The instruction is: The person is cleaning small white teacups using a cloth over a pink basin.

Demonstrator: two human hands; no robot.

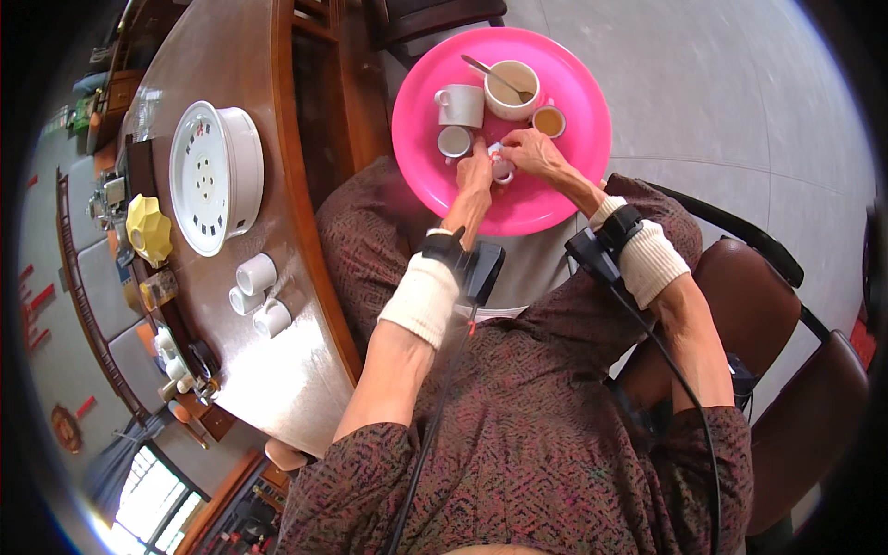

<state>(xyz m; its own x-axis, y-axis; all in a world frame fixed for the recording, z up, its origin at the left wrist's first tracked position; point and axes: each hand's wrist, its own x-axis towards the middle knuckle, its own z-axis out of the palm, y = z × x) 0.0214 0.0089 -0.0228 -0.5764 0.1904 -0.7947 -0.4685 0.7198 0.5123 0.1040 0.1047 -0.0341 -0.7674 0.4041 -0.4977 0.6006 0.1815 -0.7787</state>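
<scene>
- The left hand (pixel 475 172) is partly closed, fingers pointing forward; it is just left of a small white cup (pixel 502 173), but I cannot tell whether it grips it.
- The right hand (pixel 536 153) is curled, its fingertips drawn together at a small white piece (pixel 495 150) with red on it; how firmly it holds this, or whether it grips the cup too, I cannot tell.
- The small cup is between the two hands, over the pink tray (pixel 585 88).
- Just beyond the left hand's fingertips, to the left, is a white cup (pixel 454 141); farther beyond is a larger white mug (pixel 461 106).
- Beyond the right hand is a cream bowl (pixel 511 104) with a spoon (pixel 495 76) in it.
- Just beyond the right hand, to its right, is a cup of amber liquid (pixel 548 121).
- Well left of the left hand, the wooden counter (pixel 236 79) bears a white basin (pixel 245 176) and three white mugs (pixel 256 274).
- Right of the right hand, nearer the body, is a brown chair (pixel 749 305).
</scene>
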